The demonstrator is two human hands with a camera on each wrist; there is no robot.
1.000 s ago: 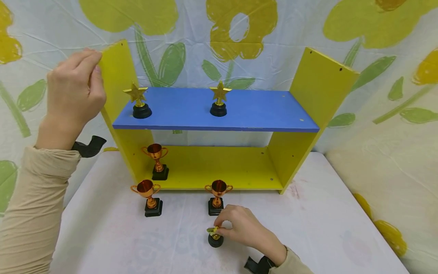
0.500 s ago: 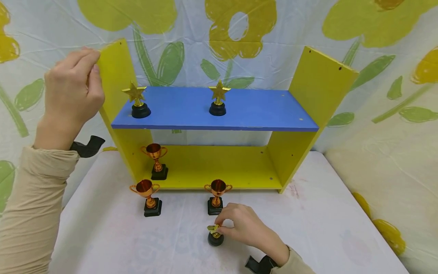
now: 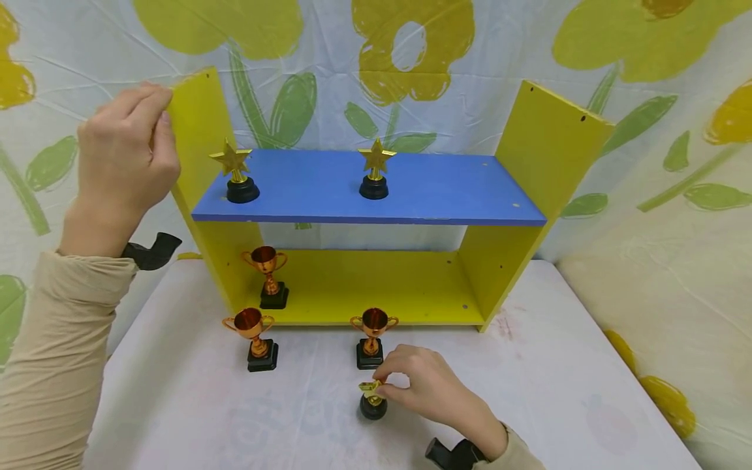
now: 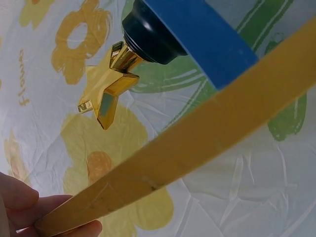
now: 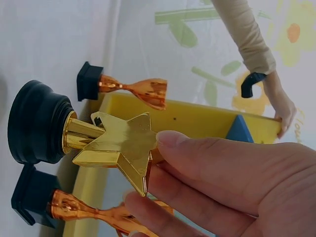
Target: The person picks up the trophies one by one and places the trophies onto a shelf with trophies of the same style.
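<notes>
My right hand (image 3: 425, 385) pinches a gold star trophy (image 5: 121, 140) by its star, thumb on one side and fingers on the other. Its round black base (image 3: 373, 408) hangs low over the table in the head view. At the upper left, my left hand (image 3: 126, 147) grips the top of the yellow side panel (image 4: 163, 160) of a small shelf, fingers wrapped round the panel's end. On the blue board (image 3: 446, 186) stand two star trophies, one at the left (image 3: 237, 173) and another near the middle (image 3: 375, 171). A copper cup trophy (image 3: 270, 277) stands on the lower yellow board.
Two more copper cup trophies stand on the white-covered table in front of the shelf, one at the left (image 3: 256, 343) and one in the middle (image 3: 370, 339), just beyond my right hand. A flower-printed cloth (image 3: 458, 130) hangs behind.
My right hand has shifted slightly right and away from me with the star trophy. The left hand stays on the side panel, and the other trophies stand where they were.
</notes>
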